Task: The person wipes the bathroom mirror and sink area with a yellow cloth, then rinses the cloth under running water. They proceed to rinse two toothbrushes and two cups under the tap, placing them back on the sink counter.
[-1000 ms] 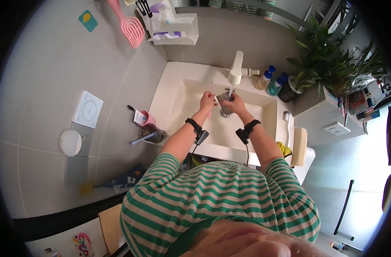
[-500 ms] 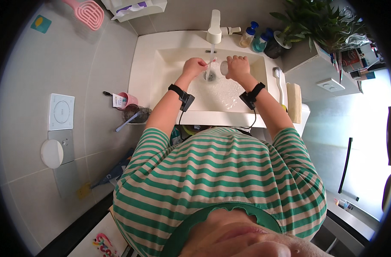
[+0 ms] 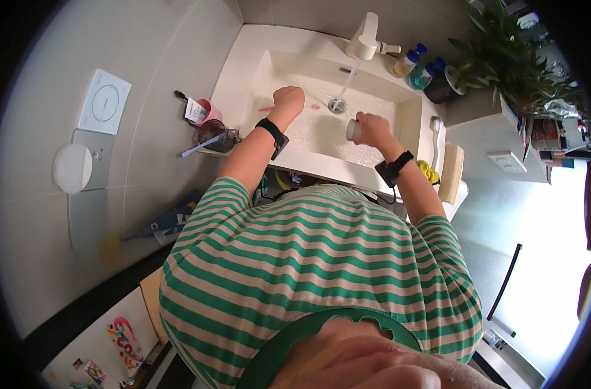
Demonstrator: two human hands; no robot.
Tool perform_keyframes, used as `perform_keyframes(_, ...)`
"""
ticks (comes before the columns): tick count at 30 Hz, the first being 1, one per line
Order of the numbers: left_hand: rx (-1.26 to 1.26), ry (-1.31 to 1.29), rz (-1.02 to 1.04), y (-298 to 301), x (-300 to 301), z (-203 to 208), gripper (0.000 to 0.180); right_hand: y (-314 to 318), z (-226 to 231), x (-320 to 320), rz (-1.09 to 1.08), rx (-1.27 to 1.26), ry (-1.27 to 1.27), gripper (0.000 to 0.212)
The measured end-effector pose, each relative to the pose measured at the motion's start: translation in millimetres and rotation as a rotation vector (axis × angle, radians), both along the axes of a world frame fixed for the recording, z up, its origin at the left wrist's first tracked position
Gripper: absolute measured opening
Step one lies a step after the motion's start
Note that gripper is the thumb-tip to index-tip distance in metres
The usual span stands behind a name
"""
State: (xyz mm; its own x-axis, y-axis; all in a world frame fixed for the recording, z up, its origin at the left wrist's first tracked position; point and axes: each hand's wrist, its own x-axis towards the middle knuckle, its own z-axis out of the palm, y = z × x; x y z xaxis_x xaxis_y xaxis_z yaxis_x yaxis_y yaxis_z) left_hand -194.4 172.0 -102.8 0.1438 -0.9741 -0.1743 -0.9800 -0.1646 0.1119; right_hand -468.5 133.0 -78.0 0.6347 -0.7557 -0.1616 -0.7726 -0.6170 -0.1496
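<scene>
Over the left part of the white sink basin, my left hand is closed in a fist. Blurred pale and reddish streaks beside it suggest a thin pinkish stick in the fingers, but its kind is too smeared to tell. My right hand grips a small, round, whitish cup-like container, held over the basin's right half. Between and beyond the hands, water runs from the white faucet onto the drain. Shallow water ripples across the basin floor.
Soap pump bottles and a dark pot stand right of the faucet, near a leafy plant. A white brush and yellow cloth lie on the right rim. A pink cup and dark mesh holder sit on the left.
My left hand has moved left, away from the water stream, and turned into a fist. My right hand has drawn back toward me with the container. The whole view has tilted.
</scene>
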Motion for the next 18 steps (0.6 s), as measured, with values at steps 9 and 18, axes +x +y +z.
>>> perform_keyframes(9, -0.908, 1.467, 0.354, 11.8, 4.4, 65.8, 0.010, 4.9, -8.4, 62.2, -0.106, 0.244, -0.715, 0.072)
perform_keyframes(18, -0.860, 0.470, 0.254, 55.6, -1.4, 90.1, 0.036, 1.4, 9.8, 138.4, -0.024, 0.439, -1.075, 0.072)
